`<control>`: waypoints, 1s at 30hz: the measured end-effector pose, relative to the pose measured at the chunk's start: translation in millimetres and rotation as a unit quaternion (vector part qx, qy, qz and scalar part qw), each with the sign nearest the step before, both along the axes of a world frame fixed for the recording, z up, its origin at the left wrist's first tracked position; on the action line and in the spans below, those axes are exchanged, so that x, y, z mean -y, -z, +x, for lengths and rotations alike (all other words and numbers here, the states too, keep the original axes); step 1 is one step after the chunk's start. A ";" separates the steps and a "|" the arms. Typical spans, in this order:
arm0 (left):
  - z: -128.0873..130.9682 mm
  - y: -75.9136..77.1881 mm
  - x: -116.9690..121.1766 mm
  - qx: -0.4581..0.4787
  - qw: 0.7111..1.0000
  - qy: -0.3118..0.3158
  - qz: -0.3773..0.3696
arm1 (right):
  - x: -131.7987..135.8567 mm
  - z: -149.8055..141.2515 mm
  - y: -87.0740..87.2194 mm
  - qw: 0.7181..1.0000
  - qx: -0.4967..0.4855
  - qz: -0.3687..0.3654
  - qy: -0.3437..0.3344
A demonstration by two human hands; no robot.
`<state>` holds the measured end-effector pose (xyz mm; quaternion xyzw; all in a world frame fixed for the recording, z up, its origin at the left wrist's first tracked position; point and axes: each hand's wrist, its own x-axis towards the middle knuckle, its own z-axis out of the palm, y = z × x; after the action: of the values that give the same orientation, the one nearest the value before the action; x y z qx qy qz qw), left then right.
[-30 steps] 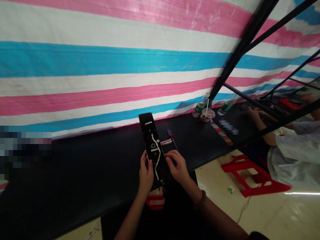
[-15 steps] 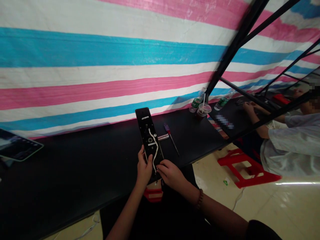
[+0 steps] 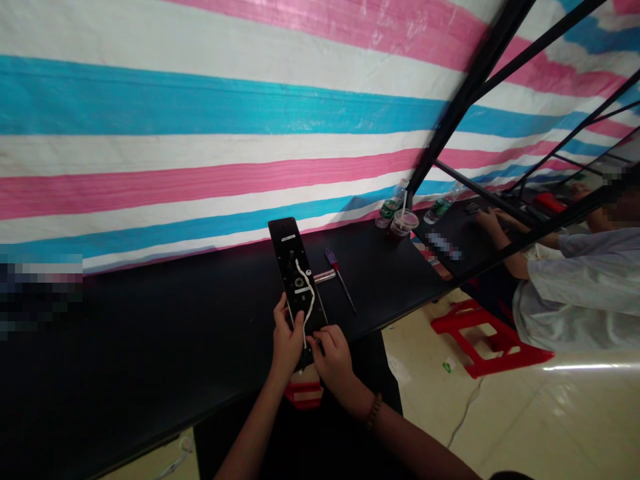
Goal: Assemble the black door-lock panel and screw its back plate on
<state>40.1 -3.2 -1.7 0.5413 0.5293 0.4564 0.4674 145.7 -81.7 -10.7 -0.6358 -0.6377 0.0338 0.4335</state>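
Note:
A long, flat black panel [image 3: 286,253] is tilted up over the table's front edge, its inner side with screws and white labels towards me. Along it runs a white cable [image 3: 312,299] down to the lower end. My left hand [image 3: 289,343] grips the panel by its left edge, thumb across the face. At the lower right end, my right hand [image 3: 333,360] has its fingers pinched together close to the cable's end; whatever they hold is too small to make out. To the right of the panel lies a screwdriver [image 3: 341,279] with a purple-red handle, beside a small clear packet [image 3: 325,276].
On the black table [image 3: 175,320], a drink cup [image 3: 403,224] and a water bottle [image 3: 387,212] stand at the back right. Black metal bars [image 3: 450,120] rise there. Another person [image 3: 575,280] sits further right. A red stool [image 3: 303,395] shows below my hands.
My right hand has turned more upright and shifted slightly left and down at the panel's lower end. The left hand keeps its grip. The view has shifted slightly.

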 end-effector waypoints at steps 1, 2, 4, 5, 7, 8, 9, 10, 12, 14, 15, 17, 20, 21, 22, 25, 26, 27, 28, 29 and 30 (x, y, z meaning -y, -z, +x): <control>-0.3 0.3 -0.1 0.003 1.000 0.002 -0.002 | 0.9 1.7 -1.2 1.000 -0.006 -0.003 -0.005; -0.6 0.9 -0.2 0.008 1.000 0.005 -0.004 | 2.1 4.5 -2.8 1.000 -0.012 -0.010 -0.015; -1.2 3.0 -0.6 0.017 1.000 0.013 -0.003 | 4.4 11.7 -6.9 0.998 -0.019 -0.028 -0.048; -1.5 4.5 -0.9 0.020 1.000 0.013 -0.001 | 5.2 15.5 -9.1 0.997 -0.019 -0.033 -0.067; -2.0 7.6 -1.6 0.020 1.000 0.009 0.000 | 5.4 21.7 -12.6 0.995 -0.008 -0.032 -0.099; -2.1 9.0 -1.9 0.018 1.000 0.005 0.000 | 4.8 23.5 -13.6 0.994 -0.001 -0.026 -0.108; -2.2 10.0 -2.1 0.017 1.000 0.002 -0.001 | 3.8 24.2 -13.7 0.994 0.006 -0.018 -0.112; -2.2 10.6 -2.3 0.016 1.000 0.000 -0.001 | 2.7 23.7 -12.9 0.994 0.011 -0.009 -0.112; -2.0 10.8 -2.3 0.015 1.000 -0.002 0.002 | 0.6 19.7 -8.4 0.994 0.017 0.007 -0.105; -1.9 10.2 -2.2 0.011 1.000 -0.002 0.009 | 0.1 13.3 -1.9 0.995 0.018 0.020 -0.095; -2.0 10.0 -2.2 0.008 1.000 -0.002 0.013 | 0.7 10.3 0.7 0.996 0.018 0.023 -0.089; -2.5 10.3 -2.4 0.002 1.000 -0.004 0.019 | 2.8 7.6 0.1 0.997 0.015 0.010 -0.077; -3.9 12.5 -3.0 -0.003 1.000 -0.007 0.015 | 1.2 18.8 -24.8 0.990 0.000 -0.108 -0.095; -4.3 13.4 -3.2 -0.004 1.000 -0.005 0.012 | -3.7 26.7 -39.9 0.978 0.000 -0.168 -0.123; -4.6 14.0 -3.4 -0.003 1.000 -0.003 0.009 | -12.2 35.7 -57.3 0.963 0.010 -0.216 -0.158; -4.7 14.3 -3.6 0.005 1.000 0.002 0.008 | -61.1 59.0 -109.2 0.940 0.055 -0.229 -0.245; -4.4 13.8 -3.6 0.007 1.000 0.004 0.007 | -83.8 62.6 -121.7 0.951 0.059 -0.199 -0.231; -4.2 13.3 -3.5 0.008 1.000 0.005 0.006 | -107.8 63.6 -130.3 0.964 0.060 -0.164 -0.200; -3.9 12.6 -3.4 0.008 1.000 0.005 0.006 | -131.4 62.2 -134.5 0.974 0.068 -0.133 -0.171; -3.7 12.1 -3.3 0.008 1.000 0.005 0.006 | -153.1 58.9 -134.7 0.978 0.082 -0.112 -0.158; -3.5 11.5 -3.0 0.008 1.000 0.003 0.007 | -171.6 54.5 -131.5 0.977 0.096 -0.103 -0.160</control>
<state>36.5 -0.2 -13.2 0.5425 0.5210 0.4627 0.4692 200.2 89.9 120.8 -0.5673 -0.7628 0.1067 0.2916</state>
